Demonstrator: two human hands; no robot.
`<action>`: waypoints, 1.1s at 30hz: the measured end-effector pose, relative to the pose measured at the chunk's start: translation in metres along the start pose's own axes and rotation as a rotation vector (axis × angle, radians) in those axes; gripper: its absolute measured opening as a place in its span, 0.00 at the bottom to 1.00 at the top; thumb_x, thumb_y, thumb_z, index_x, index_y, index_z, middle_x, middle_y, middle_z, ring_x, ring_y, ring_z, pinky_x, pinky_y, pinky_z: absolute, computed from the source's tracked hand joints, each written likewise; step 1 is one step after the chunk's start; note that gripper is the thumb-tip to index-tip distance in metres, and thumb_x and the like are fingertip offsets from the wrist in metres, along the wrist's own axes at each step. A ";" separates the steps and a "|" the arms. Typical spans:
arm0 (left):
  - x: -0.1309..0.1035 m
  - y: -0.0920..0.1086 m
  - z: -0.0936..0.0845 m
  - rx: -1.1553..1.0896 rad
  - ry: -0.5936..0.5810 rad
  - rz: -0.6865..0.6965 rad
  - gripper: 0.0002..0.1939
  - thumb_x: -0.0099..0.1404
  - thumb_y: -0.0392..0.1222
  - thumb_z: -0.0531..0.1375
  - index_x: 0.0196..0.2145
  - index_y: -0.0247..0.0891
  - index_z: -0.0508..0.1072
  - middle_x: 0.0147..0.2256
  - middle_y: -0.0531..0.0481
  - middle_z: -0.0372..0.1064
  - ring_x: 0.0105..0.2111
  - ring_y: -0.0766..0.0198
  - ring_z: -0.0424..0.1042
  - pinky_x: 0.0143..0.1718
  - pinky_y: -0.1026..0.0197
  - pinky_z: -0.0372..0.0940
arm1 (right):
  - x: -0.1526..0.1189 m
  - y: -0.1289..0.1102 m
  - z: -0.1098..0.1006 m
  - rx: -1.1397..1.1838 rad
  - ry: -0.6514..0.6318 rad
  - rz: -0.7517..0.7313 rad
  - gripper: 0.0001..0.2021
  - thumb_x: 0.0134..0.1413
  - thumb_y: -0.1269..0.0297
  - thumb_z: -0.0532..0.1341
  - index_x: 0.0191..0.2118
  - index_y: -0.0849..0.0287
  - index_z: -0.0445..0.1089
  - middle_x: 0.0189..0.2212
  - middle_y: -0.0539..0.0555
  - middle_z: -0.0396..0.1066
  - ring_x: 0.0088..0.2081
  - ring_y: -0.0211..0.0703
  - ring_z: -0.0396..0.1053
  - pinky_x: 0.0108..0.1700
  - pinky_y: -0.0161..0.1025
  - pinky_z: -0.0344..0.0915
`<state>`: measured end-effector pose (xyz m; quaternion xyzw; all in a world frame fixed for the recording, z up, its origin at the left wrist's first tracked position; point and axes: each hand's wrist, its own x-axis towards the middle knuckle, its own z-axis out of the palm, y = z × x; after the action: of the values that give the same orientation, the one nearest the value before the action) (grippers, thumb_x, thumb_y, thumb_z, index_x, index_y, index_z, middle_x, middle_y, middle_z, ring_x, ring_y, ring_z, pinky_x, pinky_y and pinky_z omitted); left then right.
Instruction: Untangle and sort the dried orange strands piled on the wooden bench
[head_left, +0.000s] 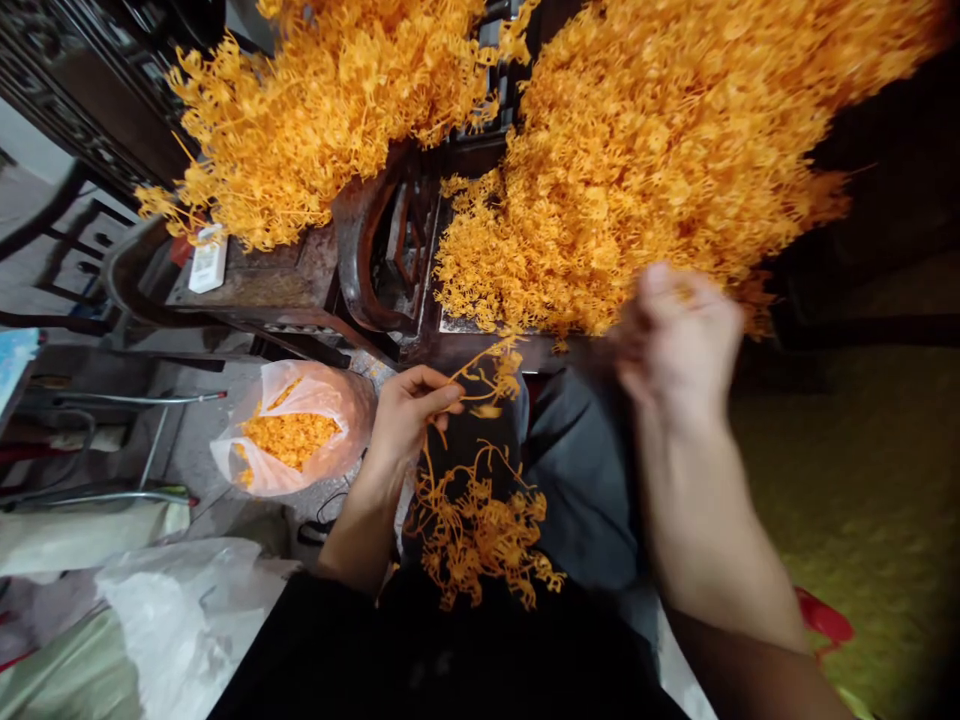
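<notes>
My left hand (420, 405) pinches the thin stem of an orange artificial flower sprig (504, 375), whose small blooms point right. Below it, a loose bunch of orange sprigs (480, 540) with curly stems lies on my lap. My right hand (679, 335) is raised at the front edge of a big orange flower heap (645, 150). Its fingers are curled and smeared by motion, so what they hold, if anything, cannot be made out.
A second flower heap (322, 120) covers a dark carved wooden chair (300, 270), with a white remote-like device (208, 262) beside it. On the floor at left stands a plastic bag (352, 410) holding orange pieces. White plastic sheeting (180, 610) lies nearer, and metal-framed furniture (154, 445) stands further left.
</notes>
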<state>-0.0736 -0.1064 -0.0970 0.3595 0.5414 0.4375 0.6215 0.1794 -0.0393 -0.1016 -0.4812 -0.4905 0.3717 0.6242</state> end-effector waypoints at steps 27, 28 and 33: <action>-0.004 -0.006 -0.008 0.176 -0.020 -0.016 0.20 0.53 0.33 0.58 0.45 0.38 0.67 0.30 0.55 0.74 0.21 0.71 0.68 0.16 0.70 0.56 | 0.001 0.014 0.047 0.300 -0.102 0.329 0.26 0.48 0.40 0.73 0.29 0.55 0.63 0.16 0.40 0.49 0.16 0.29 0.45 0.18 0.32 0.43; -0.003 -0.007 -0.007 0.191 -0.021 -0.002 0.19 0.53 0.33 0.58 0.44 0.37 0.68 0.30 0.55 0.74 0.20 0.72 0.66 0.16 0.70 0.55 | 0.001 0.014 0.048 0.354 -0.039 0.330 0.26 0.47 0.41 0.74 0.29 0.54 0.62 0.16 0.39 0.48 0.16 0.29 0.44 0.18 0.32 0.43; 0.003 -0.003 0.007 0.109 -0.079 0.032 0.14 0.53 0.33 0.57 0.40 0.37 0.70 0.26 0.58 0.67 0.16 0.76 0.55 0.15 0.70 0.45 | -0.001 0.016 0.051 0.412 0.146 0.240 0.25 0.51 0.41 0.72 0.31 0.52 0.59 0.19 0.40 0.48 0.17 0.30 0.49 0.18 0.31 0.49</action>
<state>-0.0661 -0.1047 -0.0995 0.4184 0.5336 0.4025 0.6150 0.1295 -0.0243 -0.1147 -0.4242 -0.2973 0.4995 0.6944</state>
